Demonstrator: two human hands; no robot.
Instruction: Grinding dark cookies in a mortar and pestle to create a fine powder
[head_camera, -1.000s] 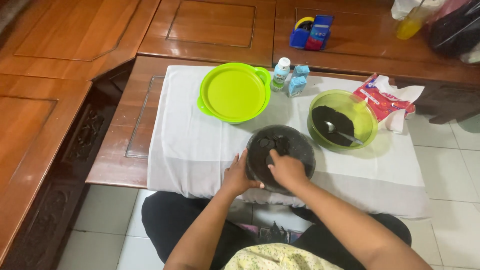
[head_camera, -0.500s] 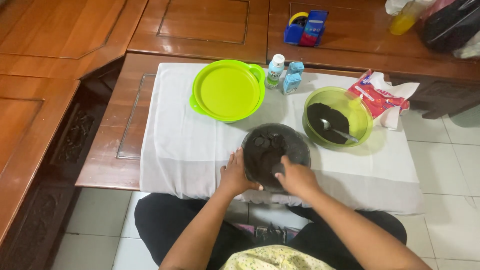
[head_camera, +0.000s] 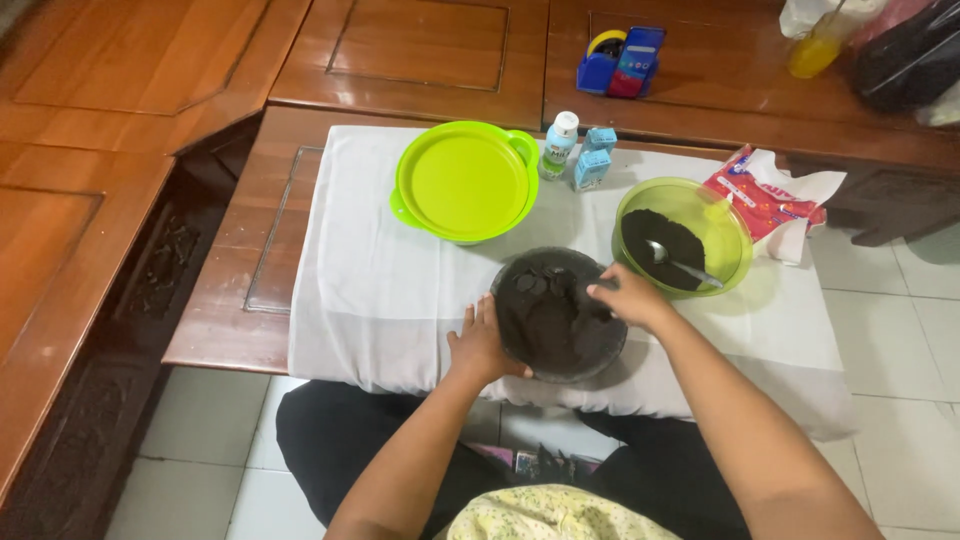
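A round clear dish (head_camera: 556, 312) lined with a dark pressed crumb layer sits on the white cloth (head_camera: 380, 290) near the table's front edge. My left hand (head_camera: 478, 344) holds the dish's left rim. My right hand (head_camera: 628, 297) rests on the dish's right rim with its fingers curled over the crumbs; whether it holds anything small there is hidden. Just behind my right hand stands a clear green bowl (head_camera: 682, 236) with dark crumbs and a metal spoon (head_camera: 683, 265) in it.
A green lidded bowl (head_camera: 465, 182) stands at the back left of the cloth. Beside it are a small white bottle (head_camera: 559, 146) and two small blue cartons (head_camera: 593, 160). A red-and-white packet (head_camera: 768, 195) lies at right. Wooden furniture surrounds the table.
My right hand has moved from the middle of the dish to its right rim. My left hand stays on the left rim. The camera view has shifted slightly.
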